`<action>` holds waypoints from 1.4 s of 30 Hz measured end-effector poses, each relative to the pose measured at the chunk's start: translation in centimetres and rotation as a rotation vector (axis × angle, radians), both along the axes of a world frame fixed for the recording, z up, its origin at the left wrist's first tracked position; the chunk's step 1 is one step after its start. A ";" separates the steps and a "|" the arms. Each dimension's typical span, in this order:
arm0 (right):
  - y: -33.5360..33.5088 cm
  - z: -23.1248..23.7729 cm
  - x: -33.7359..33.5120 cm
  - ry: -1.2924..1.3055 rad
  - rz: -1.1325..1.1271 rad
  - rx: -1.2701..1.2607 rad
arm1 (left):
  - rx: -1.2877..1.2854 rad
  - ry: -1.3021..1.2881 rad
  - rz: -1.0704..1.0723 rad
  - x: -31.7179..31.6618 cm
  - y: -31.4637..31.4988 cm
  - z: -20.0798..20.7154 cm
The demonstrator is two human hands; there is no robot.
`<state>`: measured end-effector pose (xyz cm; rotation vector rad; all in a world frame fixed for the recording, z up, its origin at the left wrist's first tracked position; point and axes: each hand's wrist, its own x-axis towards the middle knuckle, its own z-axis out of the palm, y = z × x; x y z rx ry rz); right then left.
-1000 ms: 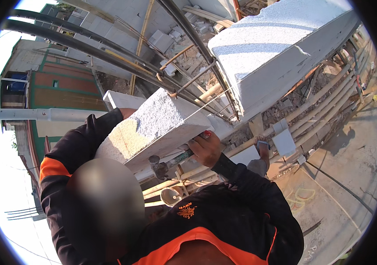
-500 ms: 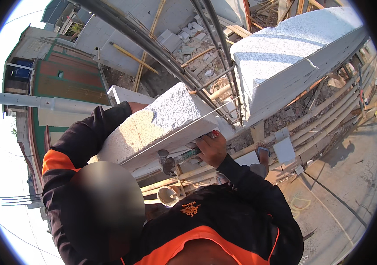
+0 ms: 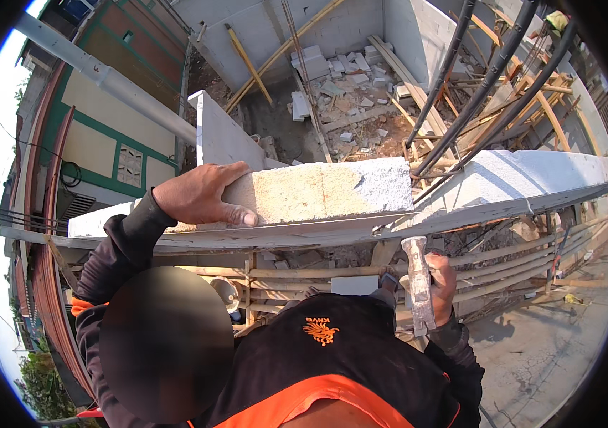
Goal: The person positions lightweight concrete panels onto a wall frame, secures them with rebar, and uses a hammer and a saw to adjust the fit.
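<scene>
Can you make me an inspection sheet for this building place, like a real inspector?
Surface: pale wall top, rough, with shadow stripes.
Job's things: pale block; hammer, its head dusty.
Clutter: loose blocks on the ground beyond the wall.
Hands: left hand spread on the block; right hand closed around the hammer.
Cables: dark coil against a building.
Surroundings: green-trimmed building at left; bamboo rails below the wall.

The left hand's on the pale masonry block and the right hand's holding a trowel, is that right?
Not quite: the right hand holds a hammer, not a trowel, as the head view shows. The left hand is on the pale masonry block.
</scene>
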<state>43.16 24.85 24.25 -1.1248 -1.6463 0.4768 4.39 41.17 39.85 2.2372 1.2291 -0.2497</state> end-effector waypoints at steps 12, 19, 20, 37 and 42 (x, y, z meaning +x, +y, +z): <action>1.4 16.2 1.8 0.063 0.052 -0.335 | 0.091 -0.165 -0.037 -0.7 -0.4 -1.1; 3.7 15.4 -0.3 -0.432 0.240 -0.200 | 0.138 -0.192 -0.075 -0.6 0.0 -1.4; 4.2 15.3 -0.6 -0.569 0.415 -0.323 | 0.148 -0.174 -0.086 -0.5 -0.1 -1.3; 4.7 17.6 -2.4 -0.518 0.345 -0.443 | 0.413 -0.071 0.293 -11.3 -4.8 -2.3; 3.6 15.4 -4.8 0.088 0.178 -0.275 | 0.456 -0.091 0.278 -11.8 -4.7 -2.8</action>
